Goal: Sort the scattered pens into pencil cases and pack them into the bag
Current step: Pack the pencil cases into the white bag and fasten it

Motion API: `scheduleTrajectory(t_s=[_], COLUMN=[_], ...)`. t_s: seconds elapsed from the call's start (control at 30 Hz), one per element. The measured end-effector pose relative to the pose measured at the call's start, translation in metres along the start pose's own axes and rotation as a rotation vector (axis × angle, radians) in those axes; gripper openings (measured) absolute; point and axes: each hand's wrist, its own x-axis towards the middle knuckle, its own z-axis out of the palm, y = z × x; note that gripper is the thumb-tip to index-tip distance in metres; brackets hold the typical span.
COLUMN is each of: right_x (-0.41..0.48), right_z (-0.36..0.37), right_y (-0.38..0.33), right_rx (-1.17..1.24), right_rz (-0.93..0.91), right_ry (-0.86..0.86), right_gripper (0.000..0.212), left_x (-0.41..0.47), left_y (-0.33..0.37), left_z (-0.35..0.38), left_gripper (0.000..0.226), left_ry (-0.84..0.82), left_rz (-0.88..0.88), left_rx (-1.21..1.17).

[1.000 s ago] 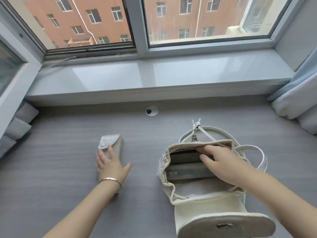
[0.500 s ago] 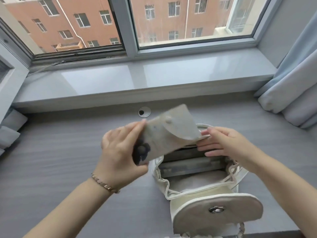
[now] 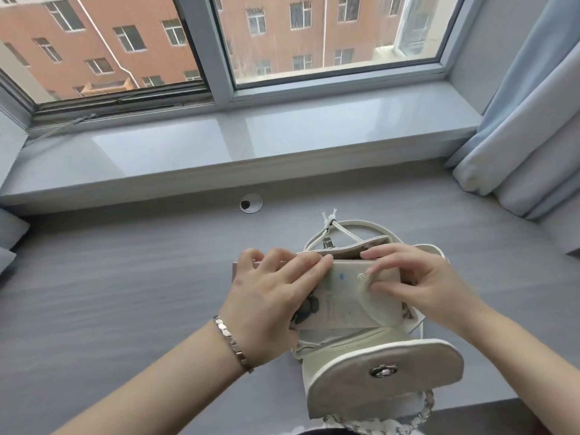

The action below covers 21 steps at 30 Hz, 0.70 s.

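A pale translucent pencil case (image 3: 348,299) with a round snap flap lies across the open mouth of the white bag (image 3: 383,372) on the grey desk. My left hand (image 3: 270,296) grips the case's left end, fingers over its top edge and thumb underneath. My right hand (image 3: 411,281) pinches the case's rounded flap near the snap, at the bag's right rim. The bag's front flap with a metal clasp (image 3: 383,370) hangs open toward me. The inside of the bag is mostly hidden by the case.
A grey windowsill (image 3: 251,142) runs along the back of the desk (image 3: 110,293). A round cable grommet (image 3: 251,203) sits behind the bag. Blue curtains (image 3: 527,130) hang at the right. The bag's chain strap (image 3: 376,425) lies at the desk's near edge.
My left hand lifted the pencil case from the desk at the left and brought it over the bag's opening. My right hand left the bag's inside and took hold of the case's flap.
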Motion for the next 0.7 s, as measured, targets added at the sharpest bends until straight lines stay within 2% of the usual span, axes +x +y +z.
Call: scheduleTrajectory(t_s=[0.2,0.27,0.4,0.57,0.7], right_x=[0.003,0.005,0.013,0.017,0.022], right_z=[0.008,0.010,0.005,0.001,0.003], right_y=[-0.004,-0.009,-0.021,-0.034,-0.038], right_rx=[0.016,-0.022,-0.256,-0.624,-0.740], right_rz=[0.025,0.084,0.131,0.074,0.130], right_ry=[0.115,0.116,-0.016,-0.184,-0.207], right_gripper=[0.033,0.022,0.035,0.026,0.027], left_x=[-0.001,0.000,0.000,-0.004,-0.005], left_y=[0.005,0.008,0.010,0.011,0.014], left_z=[0.003,0.005,0.005,0.007,0.009], left_gripper=[0.090,0.088,0.080,0.080,0.091], left_ry=[0.016,0.027,0.068,-0.015,-0.097], left_rz=[-0.010,-0.015,-0.035,-0.050,-0.069], left_rx=[0.013,0.018,0.002,-0.017,-0.022])
